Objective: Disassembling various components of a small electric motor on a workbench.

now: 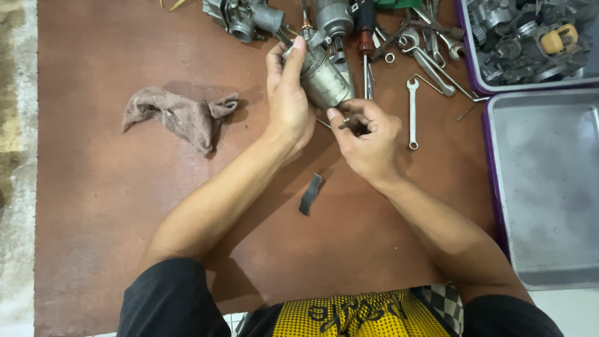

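Metal cylinder in left hand; right hand pinching its base.

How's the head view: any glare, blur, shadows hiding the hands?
Head view: sharp, even light; soft shadows under both arms; mild sheen on the metal cylinder in the left hand; right hand pinches a small part, shaded, unclear.

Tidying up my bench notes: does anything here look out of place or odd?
Only a bent dark strip lying alone on the brown mat, apart from the tools. The rag is crumpled. Nothing looks spilled or broken.
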